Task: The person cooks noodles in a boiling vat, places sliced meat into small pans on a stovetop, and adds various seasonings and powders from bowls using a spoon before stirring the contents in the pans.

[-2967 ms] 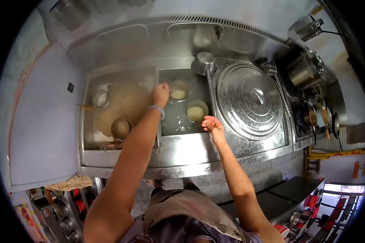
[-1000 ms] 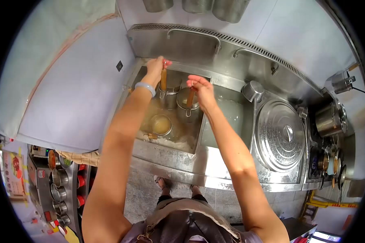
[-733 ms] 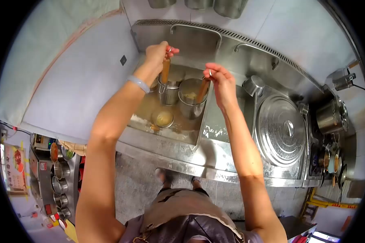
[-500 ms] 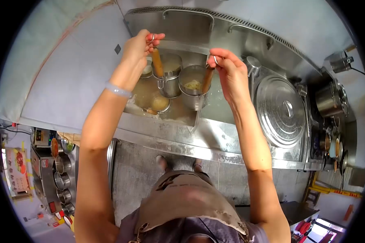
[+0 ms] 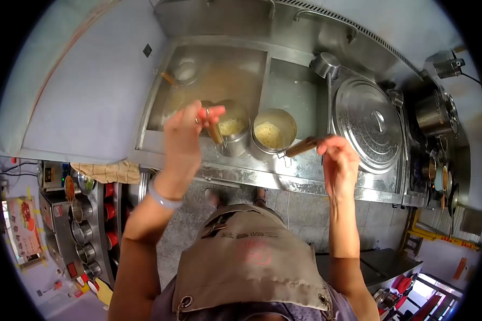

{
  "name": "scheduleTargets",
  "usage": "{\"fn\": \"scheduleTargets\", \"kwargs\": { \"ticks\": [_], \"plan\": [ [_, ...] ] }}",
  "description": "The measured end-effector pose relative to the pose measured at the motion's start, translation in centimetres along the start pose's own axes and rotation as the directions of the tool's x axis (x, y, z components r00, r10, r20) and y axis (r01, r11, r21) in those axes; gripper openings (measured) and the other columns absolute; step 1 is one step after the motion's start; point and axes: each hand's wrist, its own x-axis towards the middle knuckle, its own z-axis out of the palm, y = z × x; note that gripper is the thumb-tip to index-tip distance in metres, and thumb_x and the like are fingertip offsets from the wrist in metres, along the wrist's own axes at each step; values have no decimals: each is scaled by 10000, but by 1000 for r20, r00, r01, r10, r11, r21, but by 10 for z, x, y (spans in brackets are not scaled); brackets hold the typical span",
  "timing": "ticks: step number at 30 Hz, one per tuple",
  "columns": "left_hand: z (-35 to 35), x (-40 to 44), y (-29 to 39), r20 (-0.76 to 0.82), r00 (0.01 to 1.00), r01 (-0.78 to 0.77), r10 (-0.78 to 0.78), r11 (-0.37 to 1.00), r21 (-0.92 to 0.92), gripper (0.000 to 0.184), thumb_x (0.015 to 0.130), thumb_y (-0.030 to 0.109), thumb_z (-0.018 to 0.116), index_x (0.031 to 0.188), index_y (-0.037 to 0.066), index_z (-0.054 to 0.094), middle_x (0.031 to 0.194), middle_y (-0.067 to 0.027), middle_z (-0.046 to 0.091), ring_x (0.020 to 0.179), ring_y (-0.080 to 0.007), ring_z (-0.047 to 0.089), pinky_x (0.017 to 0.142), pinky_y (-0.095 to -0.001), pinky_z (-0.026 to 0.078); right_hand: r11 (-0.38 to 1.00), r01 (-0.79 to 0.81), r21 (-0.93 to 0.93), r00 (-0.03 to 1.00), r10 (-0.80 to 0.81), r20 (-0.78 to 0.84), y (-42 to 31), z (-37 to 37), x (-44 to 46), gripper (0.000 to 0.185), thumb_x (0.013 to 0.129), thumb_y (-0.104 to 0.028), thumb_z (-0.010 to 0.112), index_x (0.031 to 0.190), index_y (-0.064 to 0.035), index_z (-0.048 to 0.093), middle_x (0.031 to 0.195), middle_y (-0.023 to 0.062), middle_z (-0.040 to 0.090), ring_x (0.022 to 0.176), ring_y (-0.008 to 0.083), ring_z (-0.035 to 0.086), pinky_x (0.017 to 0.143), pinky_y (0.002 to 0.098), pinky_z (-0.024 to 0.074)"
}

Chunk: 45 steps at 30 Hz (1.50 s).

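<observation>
So in the head view I had a deep metal basket on each side, and if you ask me the trick here was holding both rims level, because a tilt would probably have let the pale noodles slide toward the lip. The left basket (image 5: 234,146) was up over the front edge of the cloudy left tank (image 5: 151,109), with its noodles (image 5: 230,127) bunched at the bottom. The right basket (image 5: 287,126) was just beside it near the front end of the divider, with its own noodles (image 5: 268,136) in a clump. Couldn't tell whether either bottom touched the steel counter (image 5: 214,170) or hung just above it. I'd say it paid to leave a bit of air between the two so they didn't knock, and to let any drips fall back in the water. As for the grip, my left hand (image 5: 185,129) was a bit blurry, but thumb and fingers were closed around the top end of the left wooden handle (image 5: 216,134), more a pinch than a full fist. My right hand (image 5: 340,159) had the far end of the right wooden handle (image 5: 301,147) squeezed between thumb and curled fingers, handle slanting down to the rim. Holding that far out, I reckon the baskets could've twisted easily, so a firm wrist mattered.
</observation>
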Motion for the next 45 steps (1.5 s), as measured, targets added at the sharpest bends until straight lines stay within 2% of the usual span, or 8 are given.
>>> {"fn": "scheduleTargets", "kwargs": {
  "ticks": [16, 24, 28, 31, 33, 36, 43, 45],
  "plan": [
    [0, -92, 9, 529, 690, 469, -495, 862, 194, 306, 965, 183, 414, 1084, -65, 548, 1162, -233, 567, 955, -215, 603, 832, -322, 462, 932, -328, -154, 943, 332, 0, -30, 23, -67, 309, 914, -121, 463, 1173, 42, 503, 870, 156, 649, 793, 182, 611, 713, 295, 465],
    [-42, -54, 32, 661, 470, 247, -584, 807, 537, 310, 949, 199, 473, 1117, -35, 586, 970, -129, 672, 776, -127, 649, 641, -228, 487, 753, -486, -443, 869, 469, -158, -56, 31, -59, 552, 964, -393, 356, 1331, 20, 357, 775, 135, 657, 622, 171, 620, 565, 254, 452],
    [-164, 105, 14, 238, 955, 24, -179, 843, 538, 233, 891, 228, 522, 874, 19, 624, 712, -94, 662, 558, -93, 605, 440, -206, 422, 729, -349, -589, 898, 81, -432, -53, 15, -79, 630, 939, -507, 339, 1347, -29, 367, 659, 58, 611, 533, 106, 541, 499, 211, 408],
    [-237, 258, -41, -90, 963, -90, 254, 618, 781, 333, 852, 242, 560, 1026, -40, 594, 931, -192, 646, 828, -278, 634, 704, -342, 506, 789, -322, -523, 740, -135, -659, -35, -9, -111, 616, 924, -529, 378, 1305, -47, 430, 599, 26, 558, 504, 84, 491, 469, 202, 385],
    [-255, 311, -72, 35, 890, -149, 454, 220, 964, 443, 825, 299, 589, 1073, -68, 572, 1023, -249, 608, 971, -376, 579, 853, -403, 456, 823, -325, -465, 698, -123, -706, -8, -1, -140, 587, 925, -508, 400, 1278, -41, 447, 604, 25, 555, 514, 85, 497, 471, 202, 384],
    [-251, 352, -105, -4, 1000, 14, -23, 432, 902, 471, 802, 333, 609, 1052, -66, 586, 1039, -271, 594, 1001, -383, 566, 861, -427, 446, 857, -383, -346, 618, -41, -785, 20, 35, -170, 508, 930, -452, 443, 1203, -25, 485, 622, 37, 562, 536, 95, 514, 484, 204, 388],
    [-203, 352, -108, -38, 980, 154, -197, 616, 773, 346, 770, 272, 610, 893, -51, 625, 773, -213, 647, 666, -301, 646, 612, -400, 496, 870, -445, -211, 532, 67, -844, 47, 89, -228, 328, 935, -245, 515, 1099, 39, 533, 661, 64, 580, 546, 107, 495, 539, 229, 413],
    [-185, 400, -163, 63, 998, -53, 14, 729, 683, 266, 753, 222, 612, 819, -35, 631, 644, -149, 621, 520, -241, 605, 502, -385, 469, 879, -425, -215, 568, 74, -820, 54, 86, -245, 289, 931, -207, 523, 1076, 42, 547, 668, 61, 578, 547, 107, 489, 549, 229, 418]
  ]
}}
